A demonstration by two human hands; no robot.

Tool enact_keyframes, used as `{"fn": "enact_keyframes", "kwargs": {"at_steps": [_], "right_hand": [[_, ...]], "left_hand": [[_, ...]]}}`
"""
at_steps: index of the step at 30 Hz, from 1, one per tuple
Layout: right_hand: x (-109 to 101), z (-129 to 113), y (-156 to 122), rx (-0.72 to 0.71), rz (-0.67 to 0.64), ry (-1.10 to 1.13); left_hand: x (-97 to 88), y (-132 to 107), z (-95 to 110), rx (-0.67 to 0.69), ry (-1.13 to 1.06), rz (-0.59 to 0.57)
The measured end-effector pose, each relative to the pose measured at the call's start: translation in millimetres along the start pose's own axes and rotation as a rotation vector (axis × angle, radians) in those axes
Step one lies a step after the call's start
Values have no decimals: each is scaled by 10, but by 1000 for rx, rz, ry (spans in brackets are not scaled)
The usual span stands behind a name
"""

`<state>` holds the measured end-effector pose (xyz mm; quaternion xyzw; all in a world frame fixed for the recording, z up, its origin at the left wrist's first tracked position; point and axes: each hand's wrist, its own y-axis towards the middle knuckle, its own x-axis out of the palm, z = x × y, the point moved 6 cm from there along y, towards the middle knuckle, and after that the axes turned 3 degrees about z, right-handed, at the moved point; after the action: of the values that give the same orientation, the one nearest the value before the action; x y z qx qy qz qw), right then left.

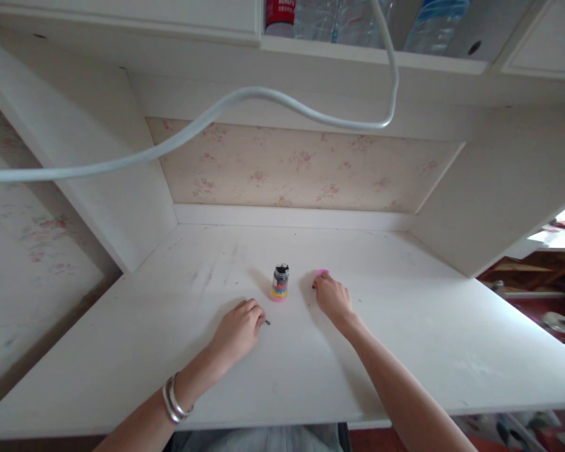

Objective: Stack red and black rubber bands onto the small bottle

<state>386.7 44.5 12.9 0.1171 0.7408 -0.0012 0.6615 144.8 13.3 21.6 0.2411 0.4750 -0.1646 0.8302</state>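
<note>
An open clear jar (280,284) stands upright on the white desk, between my hands. Inside are layers of small pink, yellow, blue and red items, with black ones at the top, perhaps hair ties. My left hand (239,326) rests low on the desk, front left of the jar, its fingers closed on a small black piece (267,322) that pokes out past the fingertips. To the jar's right, my right hand (332,296) has its fingers bent together, with a tiny dark piece (313,287) at the tips. A pink lid (322,272) lies just behind this hand, partly covered by it.
The desk (428,326) has side panels and a back ledge (292,216). A white cable (263,94) hangs across the upper view. Above, a shelf holds several plastic bottles (435,25) and a red-labelled one (280,12).
</note>
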Motion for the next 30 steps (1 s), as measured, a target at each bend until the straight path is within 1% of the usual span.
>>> {"fn": "enact_keyframes", "kwargs": {"at_steps": [2, 5, 8, 10, 12, 13, 15, 17, 21, 24, 27, 30], "right_hand": [[-21, -5, -22, -5, 13, 15], [-157, -50, -42, -20, 72, 125], [-465, -174, -50, -90, 222, 400], [-703, -269, -67, -133, 334, 562], [-892, -366, -90, -154, 403, 679], [-957, -416, -100, -162, 415, 725], [-1036, -514, -113, -181, 416, 789], [-1065, -602, -115, -210, 411, 824], [-1036, -729, -88, -275, 384, 850], [-984, -782, -49, -294, 335, 833], [-906, -800, 32, -259, 238, 812], [-791, -773, 159, -127, 97, 904]], "left_hand": [[-146, 30, 70, -17, -68, 43], [-522, 151, 208, -27, -181, 193], [-876, 347, 360, -3, -201, 339], [-978, 493, 431, 8, -164, 369], [-972, 620, 467, 14, -113, 358], [-942, 670, 471, 14, -87, 341], [-867, 739, 462, 11, -50, 307], [-809, 773, 447, 23, -53, 279], [-790, 768, 389, 81, -213, 268], [-760, 725, 261, 44, -325, 288], [-607, 663, 121, -39, -420, 279], [-376, 623, 75, -86, -477, 218]]}}
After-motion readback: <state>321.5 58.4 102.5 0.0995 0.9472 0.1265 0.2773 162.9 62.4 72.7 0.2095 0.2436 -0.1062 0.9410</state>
